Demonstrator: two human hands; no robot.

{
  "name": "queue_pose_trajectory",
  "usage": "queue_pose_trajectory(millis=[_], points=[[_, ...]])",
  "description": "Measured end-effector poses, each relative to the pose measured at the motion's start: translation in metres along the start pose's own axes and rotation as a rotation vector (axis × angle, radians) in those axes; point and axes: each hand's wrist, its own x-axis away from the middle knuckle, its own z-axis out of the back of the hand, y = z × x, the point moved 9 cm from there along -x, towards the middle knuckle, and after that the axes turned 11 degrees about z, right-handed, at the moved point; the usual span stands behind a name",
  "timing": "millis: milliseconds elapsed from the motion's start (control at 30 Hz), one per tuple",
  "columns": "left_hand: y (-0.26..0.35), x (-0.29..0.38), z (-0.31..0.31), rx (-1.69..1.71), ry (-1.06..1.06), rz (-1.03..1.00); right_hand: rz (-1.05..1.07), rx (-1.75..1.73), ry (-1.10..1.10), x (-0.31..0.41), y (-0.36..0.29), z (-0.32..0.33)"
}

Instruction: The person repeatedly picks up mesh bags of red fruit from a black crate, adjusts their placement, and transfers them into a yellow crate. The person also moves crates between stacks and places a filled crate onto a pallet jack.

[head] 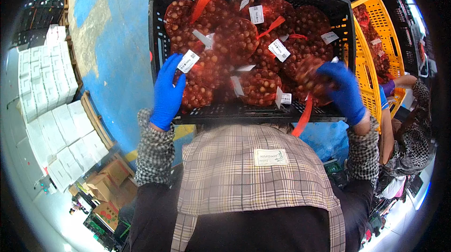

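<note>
A black plastic crate [252,115] in front of me is filled with red net bags [234,39] of small round brown produce. White printed tags hang from several bags, and some have red ribbon-like net ends. My left hand [166,91], in a blue glove, rests at the crate's near left side with thumb and fingers apart. Its fingertips are beside a white tag [188,61]. At the right side of the crate, my blue-gloved right hand [343,88] grips a net bag [310,76]; both are slightly blurred. A loose red net end [303,120] hangs over the near rim.
Yellow crates [368,76] with more net bags stand to the right. A co-worker's purple-gloved hand [388,87] reaches into one. Stacked white boxes [47,72] on pallets and brown cartons [107,179] line the left, beyond the blue floor [118,40].
</note>
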Motion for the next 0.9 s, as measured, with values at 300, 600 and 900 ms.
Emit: queue_pose_trajectory(millis=[300,600,900], points=[[-0.002,-0.020,-0.047,-0.430,-0.145,0.078,-0.088,-0.141,-0.162,0.001,0.018,-0.050],[0.041,0.023,-0.057,0.130,-0.659,0.102,-0.011,-0.088,-0.306,0.018,0.036,-0.101],[0.015,0.037,-0.083,-0.052,-0.721,-0.080,-0.041,-0.112,-0.270,0.012,0.043,-0.089]])
